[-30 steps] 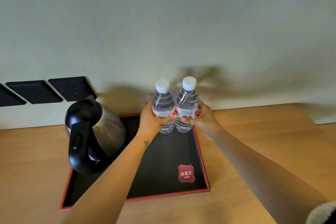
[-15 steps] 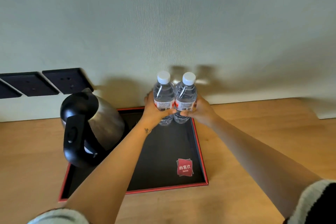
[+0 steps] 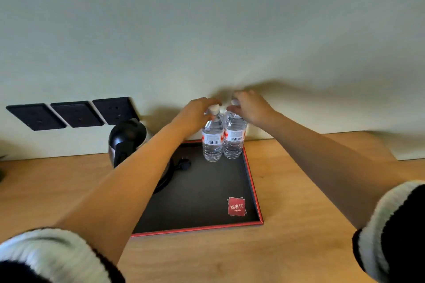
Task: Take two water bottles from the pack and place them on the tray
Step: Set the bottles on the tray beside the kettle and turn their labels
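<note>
Two clear water bottles with white caps and red-white labels stand upright and side by side at the far right corner of the black tray with its red rim. My left hand curls over the cap and neck of the left bottle. My right hand covers the cap of the right bottle. Both bottle bases rest on the tray floor. The pack is not in view.
A black and steel kettle stands on the tray's left part, partly behind my left forearm, with its plug lying on the tray. A red logo sticker marks the near right corner. Black wall sockets sit at left. The wooden tabletop surrounds the tray.
Both hands slid up from the bottles' labelled middles to their caps. The bottles now stand on the tray's far right corner. The camera view shifted, so the tray appears further right.
</note>
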Demonstrator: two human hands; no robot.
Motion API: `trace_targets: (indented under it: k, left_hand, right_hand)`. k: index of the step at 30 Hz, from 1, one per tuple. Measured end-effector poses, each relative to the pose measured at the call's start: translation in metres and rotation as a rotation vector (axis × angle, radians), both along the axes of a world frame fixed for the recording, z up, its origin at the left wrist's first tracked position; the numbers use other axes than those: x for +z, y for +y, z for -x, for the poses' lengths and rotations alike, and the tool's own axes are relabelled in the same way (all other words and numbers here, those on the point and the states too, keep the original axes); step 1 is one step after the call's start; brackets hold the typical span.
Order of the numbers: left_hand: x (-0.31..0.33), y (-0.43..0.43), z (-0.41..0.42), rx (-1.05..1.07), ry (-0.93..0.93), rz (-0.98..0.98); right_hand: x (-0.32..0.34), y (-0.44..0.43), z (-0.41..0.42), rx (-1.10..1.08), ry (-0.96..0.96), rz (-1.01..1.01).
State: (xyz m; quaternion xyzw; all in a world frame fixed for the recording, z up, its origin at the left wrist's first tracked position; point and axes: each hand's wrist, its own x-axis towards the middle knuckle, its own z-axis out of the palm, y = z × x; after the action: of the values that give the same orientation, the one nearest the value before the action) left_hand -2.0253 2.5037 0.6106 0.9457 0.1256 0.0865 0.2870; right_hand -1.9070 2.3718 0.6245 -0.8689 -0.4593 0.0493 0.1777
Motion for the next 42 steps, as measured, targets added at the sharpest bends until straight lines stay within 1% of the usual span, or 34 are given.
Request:
trace_targets:
  k: [3, 5, 9, 11, 15, 19, 22, 25, 28, 33, 37, 40, 42]
  left_hand:
    - [0.005, 0.000, -0.006, -0.014, 0.044, -0.126]
    - [0.005, 0.001, -0.007, 0.038, 0.039, -0.162]
    - [0.003, 0.000, -0.008, 0.141, 0.036, -0.133]
    - [0.003, -0.002, -0.010, 0.179, 0.039, -0.121]
    - [0.005, -0.007, -0.012, 0.283, 0.054, -0.089]
    - [0.007, -0.007, -0.014, 0.309, 0.090, -0.101]
    - [0.014, -0.005, -0.013, 0.240, 0.123, -0.087]
    - [0.020, -0.002, -0.011, 0.138, 0.157, -0.064]
    - [0.023, -0.003, -0.011, 0.110, 0.183, -0.069]
    - [0.022, -0.005, -0.010, 0.140, 0.151, -0.058]
    - [0.019, -0.004, -0.013, 0.197, 0.157, -0.085]
    - [0.015, -0.009, -0.018, 0.292, 0.188, -0.154]
    - [0.012, -0.014, -0.022, 0.340, 0.195, -0.152]
  right_hand:
    - [0.010, 0.000, 0.001, 0.086, -0.069, 0.126]
    - [0.013, -0.004, 0.000, 0.137, -0.101, 0.179]
    - [0.016, -0.009, 0.000, 0.245, -0.076, 0.220]
    - [0.018, -0.011, 0.000, 0.303, -0.094, 0.233]
    - [0.020, -0.013, -0.001, 0.356, -0.115, 0.265]
    - [0.021, -0.011, 0.002, 0.333, -0.082, 0.268]
    - [0.021, -0.012, 0.002, 0.281, -0.033, 0.273]
    - [0.017, -0.012, 0.001, 0.188, -0.071, 0.259]
    - [0.012, -0.009, 0.000, 0.146, -0.090, 0.227]
    - [0.008, -0.008, -0.001, 0.135, -0.101, 0.201]
    - [0.006, -0.009, -0.001, 0.123, -0.098, 0.172]
    - [0.007, -0.007, -0.001, 0.169, -0.102, 0.197]
    - [0.008, -0.009, -0.003, 0.231, -0.068, 0.223]
